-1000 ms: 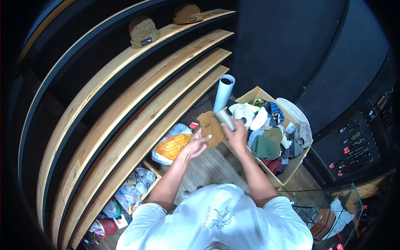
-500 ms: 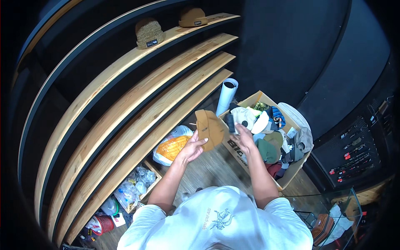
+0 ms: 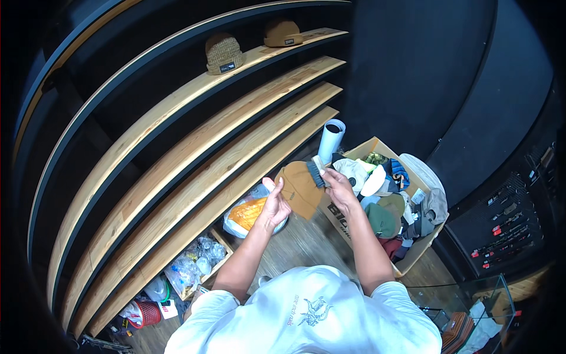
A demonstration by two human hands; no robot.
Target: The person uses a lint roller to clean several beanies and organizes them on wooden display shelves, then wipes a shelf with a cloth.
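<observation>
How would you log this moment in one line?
left hand: holds brown cap | right hand: holds brush, bristles toward cap | nearby: cardboard box, hats inside

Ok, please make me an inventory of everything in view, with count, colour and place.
cap: one, brown, held up at centre
brush: one, dark bristles, at the cap's upper right
cardboard box: one, brown, right of centre
hats: many, mixed colours, in the box
tube: one, white, behind the box's left corner
shelves: at least five, light wood, left
beanies: two, brown, on a high shelf
bagged bundle: one, orange and whitish, floor
plastic bags: several, mostly clear, lower left
basket: one, red, lower left
glass case: one, clear, lower right
small hanging goods: several, mostly dark, far right; too small to tell
shirt: one, white, bottom
left grip: one, bare, at the cap
right grip: one, bare, holding the brush
</observation>
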